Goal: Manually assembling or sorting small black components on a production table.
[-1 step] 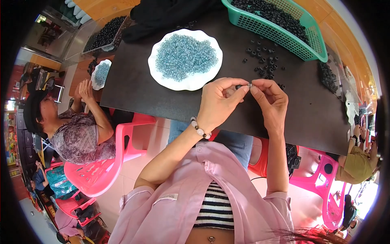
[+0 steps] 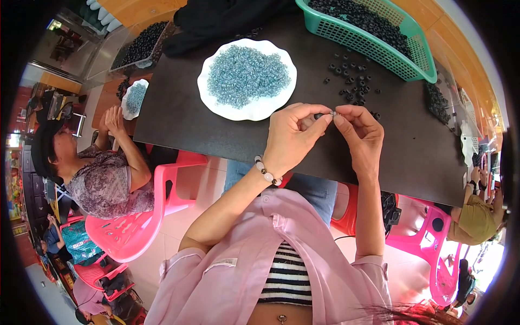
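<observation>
Over the near part of the dark table (image 2: 216, 132), my two hands meet fingertip to fingertip. My left hand (image 2: 291, 136) is closed in a pinch round a small black cylindrical piece (image 2: 318, 116), partly hidden by the fingers. Thumb and forefinger of my right hand (image 2: 363, 132) pinch a tiny clear ring (image 2: 333, 114) against that piece's end; how far it fits in is too small to tell. Loose black pieces (image 2: 351, 80) lie just beyond my hands. To their left, a white scalloped plate (image 2: 203, 89) bears a heap of bluish clear rings (image 2: 246, 76).
A green basket (image 2: 346, 36) full of black pieces stands at the far right. Black cloth (image 2: 216, 21) lies at the back. At left, a person (image 2: 108, 179) sits by a smaller plate (image 2: 129, 112), near a pink chair (image 2: 160, 216). More black pieces (image 2: 437, 103) lie along the right edge.
</observation>
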Demonstrator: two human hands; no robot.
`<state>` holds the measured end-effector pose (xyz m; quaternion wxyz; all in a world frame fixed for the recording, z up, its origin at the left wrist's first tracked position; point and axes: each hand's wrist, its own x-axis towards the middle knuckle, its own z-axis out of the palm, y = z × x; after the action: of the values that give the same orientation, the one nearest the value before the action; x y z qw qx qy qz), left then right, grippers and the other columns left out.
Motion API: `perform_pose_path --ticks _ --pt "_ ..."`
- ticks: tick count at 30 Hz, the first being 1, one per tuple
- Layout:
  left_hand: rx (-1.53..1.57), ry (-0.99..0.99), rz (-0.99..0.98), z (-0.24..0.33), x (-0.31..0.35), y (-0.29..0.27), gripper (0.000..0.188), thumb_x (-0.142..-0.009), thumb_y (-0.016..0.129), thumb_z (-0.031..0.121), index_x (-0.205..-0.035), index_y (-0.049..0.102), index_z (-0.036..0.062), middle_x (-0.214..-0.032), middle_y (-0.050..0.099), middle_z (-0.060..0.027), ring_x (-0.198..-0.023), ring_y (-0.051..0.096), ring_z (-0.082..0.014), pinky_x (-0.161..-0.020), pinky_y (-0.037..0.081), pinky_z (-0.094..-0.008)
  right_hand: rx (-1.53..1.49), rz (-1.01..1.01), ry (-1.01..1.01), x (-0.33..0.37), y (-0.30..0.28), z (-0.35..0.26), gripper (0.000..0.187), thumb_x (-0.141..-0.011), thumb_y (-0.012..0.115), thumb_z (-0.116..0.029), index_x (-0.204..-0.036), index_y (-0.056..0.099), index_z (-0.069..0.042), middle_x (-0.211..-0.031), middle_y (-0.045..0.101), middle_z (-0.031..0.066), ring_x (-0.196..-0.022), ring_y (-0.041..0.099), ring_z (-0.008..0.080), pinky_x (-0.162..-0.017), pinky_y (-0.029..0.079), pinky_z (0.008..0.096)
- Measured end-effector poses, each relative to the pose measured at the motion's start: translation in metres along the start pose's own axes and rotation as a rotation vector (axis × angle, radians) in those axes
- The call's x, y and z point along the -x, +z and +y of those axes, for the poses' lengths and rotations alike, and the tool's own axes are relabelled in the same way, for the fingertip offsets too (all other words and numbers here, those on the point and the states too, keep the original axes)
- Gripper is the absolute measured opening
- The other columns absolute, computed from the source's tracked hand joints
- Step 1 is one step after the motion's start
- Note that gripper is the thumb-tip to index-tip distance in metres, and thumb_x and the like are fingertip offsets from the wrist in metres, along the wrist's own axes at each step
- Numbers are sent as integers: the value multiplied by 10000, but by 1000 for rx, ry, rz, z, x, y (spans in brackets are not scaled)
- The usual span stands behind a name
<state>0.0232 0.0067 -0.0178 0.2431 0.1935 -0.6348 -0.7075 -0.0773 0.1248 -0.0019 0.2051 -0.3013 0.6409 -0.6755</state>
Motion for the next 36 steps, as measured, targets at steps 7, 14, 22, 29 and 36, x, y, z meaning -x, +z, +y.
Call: perform_pose_path --ticks 7,14,22,29,36 --pt "-322 344 126 6 4 2 140 -778 697 11 -918 687 21 -749 622 -41 -614 577 -68 -539 435 -197 -33 52 64 -1 3 -3 158 -870 642 -94 -997 632 0 -886 655 15 -765 550 51 -700 423 185" --pt "-453 551 177 4 6 4 171 -749 694 -8 -916 677 28 -792 631 -79 -601 594 -141 -537 463 -227 93 -51 72 1 1 -2 197 -902 619 -217 -922 649 -24 -813 650 -1 -727 517 41 -652 399 199" --pt "-516 594 173 1 4 5 128 -782 674 15 -908 655 23 -792 615 -89 -575 573 -176 -503 440 -259 127 -66 22 -1 2 2 152 -905 609 -156 -921 638 -8 -799 632 -8 -733 532 48 -674 414 196" --pt "-367 305 107 8 6 7 107 -853 622 72 -915 634 -15 -697 618 -55 -550 551 -83 -501 423 -219 209 -59 -75 -1 -2 6 110 -919 568 -81 -918 613 19 -825 622 17 -780 562 72 -746 440 201" --pt "-363 -44 28 1 -7 -6 193 -868 606 148 -908 648 -36 -627 616 -48 -520 547 -67 -496 428 -211 330 -103 -10 -3 -9 -1 129 -911 578 -97 -874 604 24 -795 616 12 -749 562 69 -717 436 201"
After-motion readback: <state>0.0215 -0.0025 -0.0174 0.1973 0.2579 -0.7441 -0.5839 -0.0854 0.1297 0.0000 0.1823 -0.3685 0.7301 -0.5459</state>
